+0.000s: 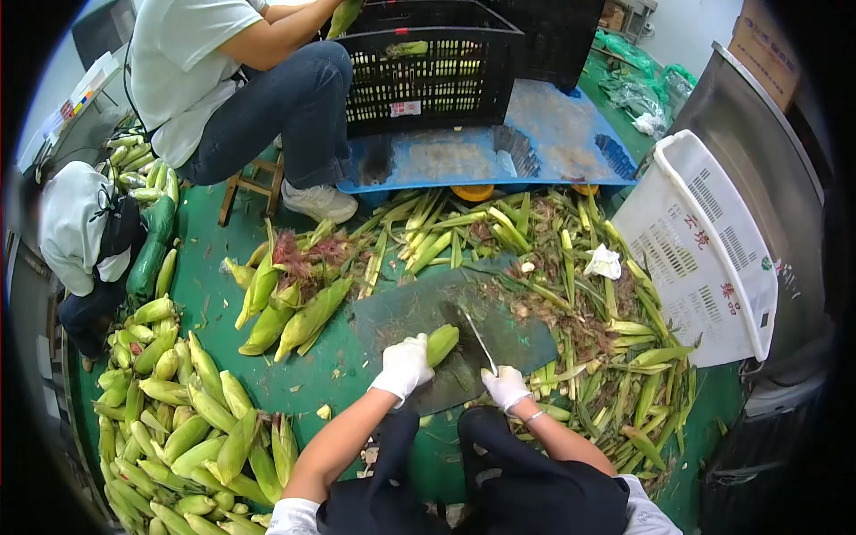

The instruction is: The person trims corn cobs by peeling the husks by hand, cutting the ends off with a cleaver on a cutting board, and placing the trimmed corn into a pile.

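Corn (442, 343) is over the dark board (383, 316), with our left hand (404, 366) closed around it and our right hand (506, 387) wrapped around a knife (479, 341). We think lots is cut — green scraps (655, 357) make a big messy heap on our right. Lots looks uncut too — a big pile of leafy ears (187, 434) lies on our left. Scraps crowd the board's edge, near a white basket (695, 241), and a black crate (432, 98) is ahead, beside another person (281, 111).

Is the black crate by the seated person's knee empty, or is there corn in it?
The black crate isn't empty: green corn ears show through its side.
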Tool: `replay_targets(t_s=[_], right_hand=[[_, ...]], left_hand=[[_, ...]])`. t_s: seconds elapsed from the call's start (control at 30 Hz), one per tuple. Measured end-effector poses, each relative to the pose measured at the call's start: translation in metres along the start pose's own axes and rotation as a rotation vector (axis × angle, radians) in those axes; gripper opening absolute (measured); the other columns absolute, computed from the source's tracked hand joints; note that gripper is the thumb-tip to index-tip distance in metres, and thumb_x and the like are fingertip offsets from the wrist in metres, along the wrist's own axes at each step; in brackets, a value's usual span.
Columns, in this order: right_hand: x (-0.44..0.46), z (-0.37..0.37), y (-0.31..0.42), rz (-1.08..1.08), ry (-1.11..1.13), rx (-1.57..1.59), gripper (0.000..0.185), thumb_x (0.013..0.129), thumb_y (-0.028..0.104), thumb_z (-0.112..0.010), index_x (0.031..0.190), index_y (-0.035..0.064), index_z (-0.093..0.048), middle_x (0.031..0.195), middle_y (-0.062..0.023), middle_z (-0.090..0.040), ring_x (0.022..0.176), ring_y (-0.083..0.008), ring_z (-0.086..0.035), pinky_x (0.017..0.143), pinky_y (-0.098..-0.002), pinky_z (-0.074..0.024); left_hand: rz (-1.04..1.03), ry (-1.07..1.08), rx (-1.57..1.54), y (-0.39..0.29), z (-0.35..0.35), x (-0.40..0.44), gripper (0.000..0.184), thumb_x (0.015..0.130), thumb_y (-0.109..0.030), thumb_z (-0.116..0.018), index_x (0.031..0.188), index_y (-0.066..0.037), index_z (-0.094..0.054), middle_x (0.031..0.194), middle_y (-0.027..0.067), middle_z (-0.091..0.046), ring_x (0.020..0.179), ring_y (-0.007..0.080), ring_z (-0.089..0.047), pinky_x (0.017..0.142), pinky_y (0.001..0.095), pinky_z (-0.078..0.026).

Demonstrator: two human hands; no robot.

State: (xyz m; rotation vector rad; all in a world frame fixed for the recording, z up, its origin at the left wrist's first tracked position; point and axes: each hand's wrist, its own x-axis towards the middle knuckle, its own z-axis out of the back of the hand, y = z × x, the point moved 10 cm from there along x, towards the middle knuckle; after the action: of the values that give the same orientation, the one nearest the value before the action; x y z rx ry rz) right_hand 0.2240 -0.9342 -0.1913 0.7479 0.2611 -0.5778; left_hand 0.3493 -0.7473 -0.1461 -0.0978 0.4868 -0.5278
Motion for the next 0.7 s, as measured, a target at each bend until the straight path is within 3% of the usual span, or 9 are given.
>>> replay_targets(t_s=[0.17,0.23,0.27,0.37,0.43,0.5,0.57,0.6,0.7], right_hand=[[-0.020,0.062,0.068,0.200,-0.212,0.057,0.039,0.090,0.034,-0.062,0.078,-0.0029,-0.059,0.061,-0.0220,-0.057,0.054,-0.0296,-0.061,0.055,-0.0411,-0.0465],[-0.034,0.087,0.104,0.291,-0.290,0.358,0.034,0.091,0.031,-0.061,0.079,-0.0002,-0.056,0.063,-0.0217,-0.057,0.055,-0.0386,-0.055,0.054,-0.0414,-0.0437],[-0.032,0.081,0.101,0.344,-0.324,0.364,0.030,0.091,0.025,-0.063,0.077,0.0002,-0.054,0.061,-0.0199,-0.054,0.051,-0.0353,-0.048,0.050,-0.0371,-0.0403],[-0.009,0.004,0.038,0.167,-0.135,-0.059,0.039,0.088,0.036,-0.062,0.083,-0.0022,-0.061,0.067,-0.0234,-0.060,0.061,-0.0360,-0.061,0.061,-0.0432,-0.0468],[-0.008,-0.010,0.008,0.078,-0.078,-0.023,0.041,0.087,0.039,-0.062,0.082,-0.0015,-0.063,0.069,-0.0238,-0.062,0.067,-0.0388,-0.062,0.064,-0.0447,-0.0473],[0.002,-0.006,-0.011,-0.011,-0.017,0.010,0.042,0.085,0.041,-0.062,0.080,-0.0008,-0.064,0.071,-0.0241,-0.063,0.072,-0.0416,-0.063,0.068,-0.0461,-0.0477],[-0.009,0.006,-0.012,-0.047,-0.015,0.099,0.043,0.085,0.041,-0.063,0.075,-0.0005,-0.064,0.072,-0.0239,-0.064,0.071,-0.0416,-0.063,0.067,-0.0457,-0.0478],[-0.009,0.016,-0.013,-0.029,-0.088,0.054,0.040,0.085,0.039,-0.064,0.076,0.0001,-0.064,0.067,-0.0208,-0.062,0.061,-0.0328,-0.062,0.063,-0.0427,-0.0470],[-0.031,0.069,0.040,0.110,-0.251,0.223,0.040,0.086,0.038,-0.065,0.077,-0.0011,-0.059,0.065,-0.0218,-0.059,0.060,-0.0365,-0.061,0.060,-0.0427,-0.0467]], left_hand=[[0.078,0.047,0.059,0.012,-0.033,0.018,0.053,0.069,-0.031,-0.073,0.112,-0.007,-0.054,0.105,0.0164,-0.065,0.096,0.0305,-0.067,0.081,0.0395,-0.053],[0.100,0.045,0.025,0.011,-0.037,0.012,0.053,0.070,-0.031,-0.073,0.112,-0.006,-0.053,0.106,0.0169,-0.065,0.097,0.0304,-0.067,0.081,0.0395,-0.053],[0.120,0.036,0.000,0.012,-0.034,0.011,0.053,0.070,-0.032,-0.073,0.113,-0.006,-0.053,0.107,0.0174,-0.065,0.098,0.0303,-0.066,0.082,0.0395,-0.053],[0.139,0.049,-0.001,0.007,-0.026,0.005,0.046,0.074,-0.025,-0.070,0.111,-0.004,-0.055,0.108,0.0169,-0.064,0.098,0.0290,-0.067,0.082,0.0388,-0.053],[0.130,0.072,-0.037,0.017,-0.021,0.001,0.053,0.074,-0.031,-0.072,0.115,-0.004,-0.051,0.108,0.0183,-0.064,0.099,0.0330,-0.066,0.084,0.0405,-0.052],[0.103,-0.098,-0.728,0.027,-0.002,-0.015,0.060,0.073,-0.027,-0.077,0.120,-0.005,-0.047,0.106,0.0165,-0.064,0.098,0.0315,-0.066,0.085,0.0391,-0.052],[-0.056,-0.407,-1.600,0.038,0.008,-0.026,0.058,0.075,-0.004,-0.075,0.124,-0.005,-0.045,0.104,0.0089,-0.062,0.091,0.0196,-0.062,0.083,0.0349,-0.051],[-0.027,-0.493,-1.793,0.049,0.006,-0.026,0.054,0.077,-0.004,-0.075,0.124,-0.005,-0.047,0.105,0.0081,-0.062,0.092,0.0197,-0.061,0.085,0.0347,-0.050],[0.070,-0.546,-2.312,0.076,-0.029,-0.016,0.044,0.086,-0.016,-0.070,0.124,-0.007,-0.050,0.117,0.0078,-0.059,0.110,0.0229,-0.056,0.098,0.0428,-0.042]])
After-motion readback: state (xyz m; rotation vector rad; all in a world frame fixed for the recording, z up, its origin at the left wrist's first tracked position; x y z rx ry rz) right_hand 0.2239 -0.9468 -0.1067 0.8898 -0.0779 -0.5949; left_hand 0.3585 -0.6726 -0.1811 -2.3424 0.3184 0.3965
